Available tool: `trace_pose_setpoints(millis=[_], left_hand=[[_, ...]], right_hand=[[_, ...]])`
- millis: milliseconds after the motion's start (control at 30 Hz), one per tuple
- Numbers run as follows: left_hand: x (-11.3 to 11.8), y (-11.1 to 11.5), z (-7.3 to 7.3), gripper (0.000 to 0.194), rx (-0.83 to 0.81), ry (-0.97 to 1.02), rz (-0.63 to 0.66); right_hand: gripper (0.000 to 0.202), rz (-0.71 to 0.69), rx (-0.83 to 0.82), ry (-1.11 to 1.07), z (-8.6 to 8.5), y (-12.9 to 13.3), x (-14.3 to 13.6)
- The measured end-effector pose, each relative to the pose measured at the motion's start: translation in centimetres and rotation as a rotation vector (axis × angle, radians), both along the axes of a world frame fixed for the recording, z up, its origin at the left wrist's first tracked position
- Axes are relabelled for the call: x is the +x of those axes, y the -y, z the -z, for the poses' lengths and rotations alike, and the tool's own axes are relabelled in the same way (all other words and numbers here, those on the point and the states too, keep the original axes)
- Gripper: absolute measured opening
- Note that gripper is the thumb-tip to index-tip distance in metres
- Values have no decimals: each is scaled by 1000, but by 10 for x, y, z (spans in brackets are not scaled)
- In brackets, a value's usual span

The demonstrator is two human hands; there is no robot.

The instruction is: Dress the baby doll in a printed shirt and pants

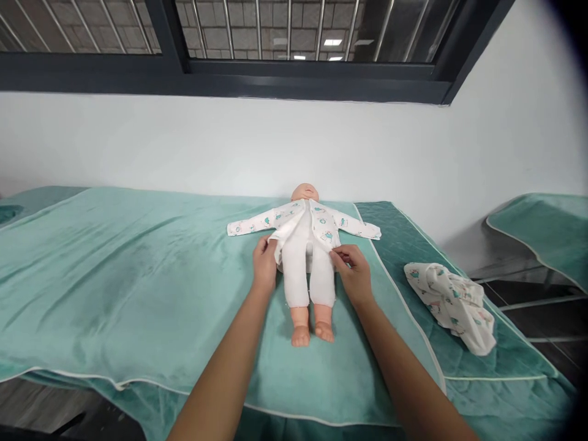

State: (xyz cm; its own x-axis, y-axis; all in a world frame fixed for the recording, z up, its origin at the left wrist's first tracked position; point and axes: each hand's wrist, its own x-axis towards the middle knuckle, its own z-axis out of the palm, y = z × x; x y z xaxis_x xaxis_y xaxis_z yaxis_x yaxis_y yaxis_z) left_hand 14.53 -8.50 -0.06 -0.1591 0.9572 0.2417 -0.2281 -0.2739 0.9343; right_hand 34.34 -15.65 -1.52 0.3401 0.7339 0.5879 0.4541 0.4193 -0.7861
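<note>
A baby doll [296, 278] lies on its back on a green blanket [151, 275], head towards the wall and bare feet towards me. It wears a white patterned baby jacket [327, 228], open down the front, with both sleeves stretched out sideways. The doll's body and upper legs are white. At the jacket's lower left edge, my left hand [265, 260] has its fingers closed on the cloth, the fingertips partly hidden. My right hand [353, 269] pinches the lower right hem between thumb and fingers, beside the doll's hip.
To the right, a crumpled white patterned garment [452, 303] lies on the darker green quilted cover [496, 361]. Behind the bed rises a white wall [229, 144] with a dark-framed, barred window [298, 76]. Another green-covered surface [546, 229] stands at the far right.
</note>
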Motion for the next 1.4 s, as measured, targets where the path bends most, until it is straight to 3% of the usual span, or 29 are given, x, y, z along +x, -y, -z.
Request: trace_pose_setpoints(millis=[133,200,400,633,800,900,1000,1133,1233,1400], left_hand=[[-10,-5,5,16,-58,396,56],[-14,-6,5,14,-76,498,62],[-19,-4,3,25,-129,613,0],[-19,-3,2,32,-100,642,-45],[-19,-2,3,32,-72,611,-77],[-20,3,4,23,-38,497,-206],[-23,7,5,29,6,378,-340],[-25,11,6,32,47,257,-393],[-25,13,6,33,44,167,-416],[-24,21,3,25,94,-136,-551]], right_hand=[[21,-3,-82,-258,3,-4,5],[24,0,-73,-452,5,-5,8],[29,-43,79,-907,4,-5,18],[26,-68,128,-1062,0,-2,21],[23,-30,186,-1014,-1,1,20],[24,-22,202,-989,-3,3,19],[24,16,206,-971,-4,4,19],[25,105,223,-889,-1,6,18],[23,142,182,-737,1,7,14],[21,244,43,-305,5,8,8]])
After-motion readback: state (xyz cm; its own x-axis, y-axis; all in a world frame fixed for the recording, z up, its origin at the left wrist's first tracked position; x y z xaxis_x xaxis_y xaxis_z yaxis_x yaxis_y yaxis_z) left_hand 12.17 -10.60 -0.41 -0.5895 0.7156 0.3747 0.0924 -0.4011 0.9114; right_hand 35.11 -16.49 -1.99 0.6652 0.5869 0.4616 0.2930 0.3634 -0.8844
